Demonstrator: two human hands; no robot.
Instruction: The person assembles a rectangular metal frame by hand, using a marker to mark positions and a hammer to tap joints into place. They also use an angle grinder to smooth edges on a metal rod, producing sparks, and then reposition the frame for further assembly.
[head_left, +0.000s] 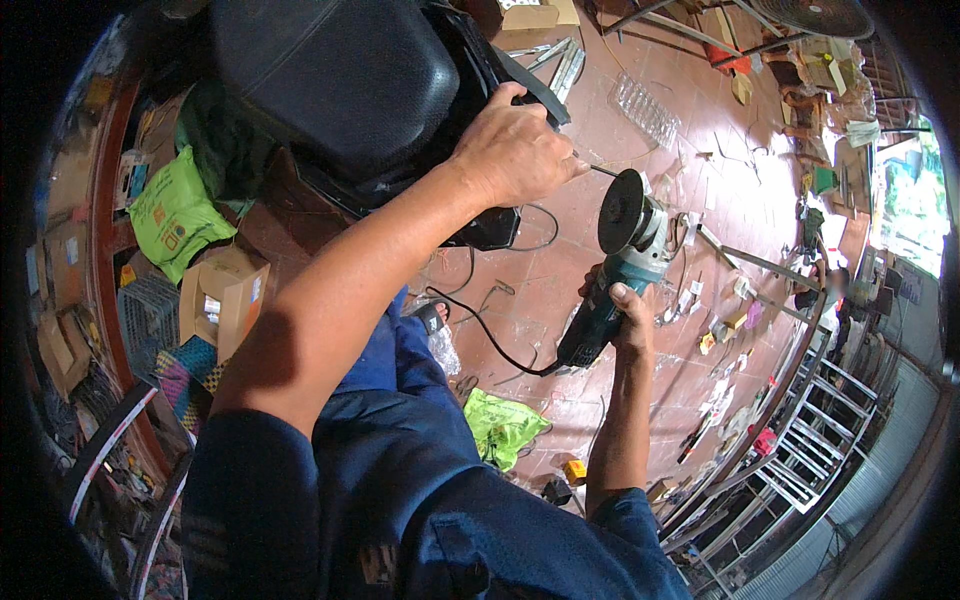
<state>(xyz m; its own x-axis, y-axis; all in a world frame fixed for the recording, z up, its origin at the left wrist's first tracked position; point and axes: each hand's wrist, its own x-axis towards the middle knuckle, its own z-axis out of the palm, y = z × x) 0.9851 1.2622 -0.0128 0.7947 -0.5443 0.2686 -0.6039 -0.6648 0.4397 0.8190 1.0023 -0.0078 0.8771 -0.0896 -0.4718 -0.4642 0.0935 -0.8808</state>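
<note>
Behind the angle grinder [591, 326] it grips, the right hand [636, 316] is partly hidden.

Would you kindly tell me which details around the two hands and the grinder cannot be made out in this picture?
Left hand, head view: its fingertips are hidden by the hand itself, so its exact hold is unclear.
Right hand, head view: some of its fingers are hidden behind the grinder.
Black padded object, head view: its far end is cut off by the top edge.
Yellow scrap, head view: too small to identify.
</note>
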